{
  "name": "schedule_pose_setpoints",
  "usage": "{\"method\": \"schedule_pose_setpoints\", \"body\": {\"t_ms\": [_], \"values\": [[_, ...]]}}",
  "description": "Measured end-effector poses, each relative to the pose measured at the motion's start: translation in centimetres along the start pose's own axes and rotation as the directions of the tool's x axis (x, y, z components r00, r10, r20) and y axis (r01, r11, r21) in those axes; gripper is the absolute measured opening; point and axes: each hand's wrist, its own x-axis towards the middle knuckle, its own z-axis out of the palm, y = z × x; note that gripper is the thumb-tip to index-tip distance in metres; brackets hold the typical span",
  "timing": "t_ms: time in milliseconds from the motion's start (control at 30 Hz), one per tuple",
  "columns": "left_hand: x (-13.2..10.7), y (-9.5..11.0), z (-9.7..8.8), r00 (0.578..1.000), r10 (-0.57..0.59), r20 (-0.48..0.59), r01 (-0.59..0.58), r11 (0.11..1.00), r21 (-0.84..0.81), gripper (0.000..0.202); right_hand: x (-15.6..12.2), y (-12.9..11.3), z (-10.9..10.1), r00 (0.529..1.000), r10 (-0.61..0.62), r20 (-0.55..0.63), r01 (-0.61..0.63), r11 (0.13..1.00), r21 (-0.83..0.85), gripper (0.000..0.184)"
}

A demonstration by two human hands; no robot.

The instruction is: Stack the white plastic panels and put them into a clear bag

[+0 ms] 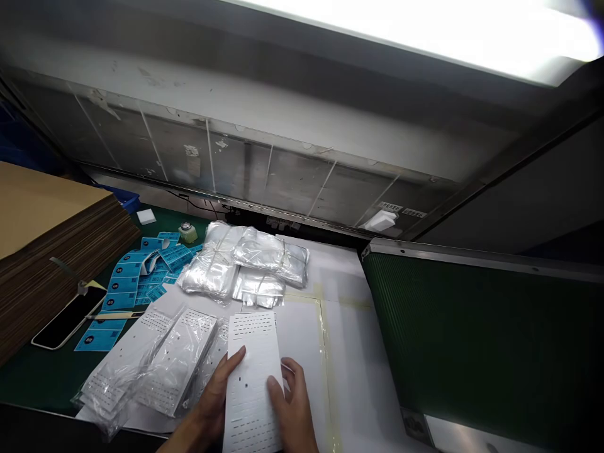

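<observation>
A long white panel (253, 371) with rows of slots and two small dark marks is between my two hands, above the white work surface. My left hand (214, 393) grips its left edge, thumb lying on the face. On the opposite edge my right hand (292, 402) holds it, thumb on the front and fingers curled behind. It may be a stack; the thickness is hard to make out. Just left lie several similar panels in clear plastic bags (177, 362). Behind them sit tied bundles of clear plastic bags (214, 261).
Blue printed labels (125, 280) spread over the green mat, with a knife-like tool (116, 315), a phone (70, 318) and a small glass jar (187, 233) nearby. A cardboard stack (56, 251) stands at left. A green conveyor belt (481, 340) borders the right.
</observation>
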Motion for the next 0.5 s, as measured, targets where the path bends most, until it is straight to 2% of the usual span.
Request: {"method": "schedule_pose_setpoints", "body": {"t_ms": [67,100,133,167,200,267,333,367,433,500], "values": [[0.8,-0.7,-0.5,0.995,0.059,-0.08,-0.05,0.993,0.106,0.059,0.5,1.2,0.1,0.999,0.038,0.019,-0.039,0.996,0.081,0.108],[1.4,-0.9,-0.9,0.988,0.111,-0.103,-0.084,0.968,0.236,0.058,0.8,1.7,-0.2,0.994,0.08,0.069,-0.088,0.99,0.113,0.11],[2.2,-1.1,-1.4,0.978,0.176,-0.108,-0.117,0.904,0.411,0.057,1.3,2.2,-0.7,0.987,0.112,0.115,-0.127,0.983,0.13,0.109],[3.2,-1.1,-1.9,0.965,0.243,-0.097,-0.141,0.795,0.59,0.059,1.8,2.5,-1.4,0.984,0.121,0.132,-0.138,0.982,0.129,0.106],[4.4,-0.9,-2.4,0.95,0.303,-0.07,-0.147,0.636,0.757,0.06,2.4,2.8,-2.4,0.989,0.102,0.11,-0.113,0.988,0.104,0.102],[7.3,-0.2,-3.0,0.905,0.424,-0.029,-0.138,0.357,0.924,0.058,3.8,3.4,-4.9,0.999,0.014,-0.031,-0.015,0.999,-0.03,0.095],[10.9,1.0,-2.8,0.86,0.508,0.053,-0.136,0.128,0.982,0.048,5.3,4.1,-7.7,0.977,-0.085,-0.194,0.036,0.97,-0.242,0.089],[12.9,1.6,-2.4,0.852,0.505,0.135,-0.152,-0.007,0.988,0.042,6.1,4.8,-9.0,0.959,-0.127,-0.254,0.032,0.938,-0.346,0.088],[17.0,2.6,-1.4,0.852,0.431,0.297,-0.18,-0.292,0.939,0.037,7.4,6.5,-10.8,0.928,-0.186,-0.322,-0.007,0.857,-0.516,0.081],[21.0,3.3,-0.7,0.866,0.32,0.383,-0.168,-0.536,0.827,0.034,8.5,8.8,-11.7,0.917,-0.219,-0.335,-0.059,0.754,-0.654,0.072]]}}
